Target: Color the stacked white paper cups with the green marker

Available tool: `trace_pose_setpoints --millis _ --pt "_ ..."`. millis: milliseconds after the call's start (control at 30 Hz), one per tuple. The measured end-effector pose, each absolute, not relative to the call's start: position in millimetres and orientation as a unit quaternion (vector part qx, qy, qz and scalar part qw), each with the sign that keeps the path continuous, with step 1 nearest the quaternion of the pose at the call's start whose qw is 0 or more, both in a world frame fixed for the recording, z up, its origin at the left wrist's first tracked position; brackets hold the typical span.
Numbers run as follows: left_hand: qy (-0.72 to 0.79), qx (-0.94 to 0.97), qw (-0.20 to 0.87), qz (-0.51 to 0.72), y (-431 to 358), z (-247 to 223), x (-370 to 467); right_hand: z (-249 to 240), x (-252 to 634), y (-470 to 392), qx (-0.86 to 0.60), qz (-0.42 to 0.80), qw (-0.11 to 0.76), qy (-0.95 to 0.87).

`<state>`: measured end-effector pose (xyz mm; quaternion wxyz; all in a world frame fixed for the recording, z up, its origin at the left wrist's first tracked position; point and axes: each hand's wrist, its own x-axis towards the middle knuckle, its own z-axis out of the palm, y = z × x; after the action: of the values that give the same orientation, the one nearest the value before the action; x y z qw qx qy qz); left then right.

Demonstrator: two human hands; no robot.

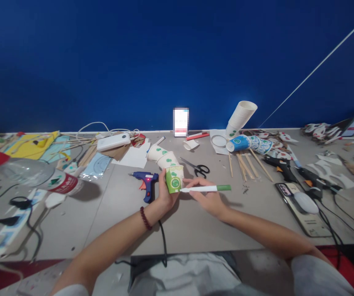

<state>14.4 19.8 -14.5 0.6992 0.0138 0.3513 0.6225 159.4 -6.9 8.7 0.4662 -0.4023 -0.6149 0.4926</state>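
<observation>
My left hand (165,194) is wrapped round a joined row of paper cups (159,154), whose nearest cup (173,180) is coloured green around a round emblem. The farther cups are white with green leaf prints. In my right hand (207,196) is a marker (209,188), white with a green end. Its tip meets the lower edge of the green cup, though whether it touches is too small to tell. A blue glue gun (148,181) lies just left of my left hand, and black scissors (199,167) lie beyond my right hand.
A stack of white cups (240,118) leans at the back, by a blue cup row (247,144) and wooden sticks (247,166). At left lie a plastic bottle (38,174) and a power strip (19,224). A phone (302,209) and black glue guns (308,179) lie at right.
</observation>
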Motion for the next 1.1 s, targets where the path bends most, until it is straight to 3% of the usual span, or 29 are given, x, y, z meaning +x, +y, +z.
trace_pose_setpoints --millis 1100 --pt "0.353 0.013 0.701 0.62 19.4 -12.9 14.0 8.2 159.7 -6.1 -0.408 0.477 0.463 -0.626"
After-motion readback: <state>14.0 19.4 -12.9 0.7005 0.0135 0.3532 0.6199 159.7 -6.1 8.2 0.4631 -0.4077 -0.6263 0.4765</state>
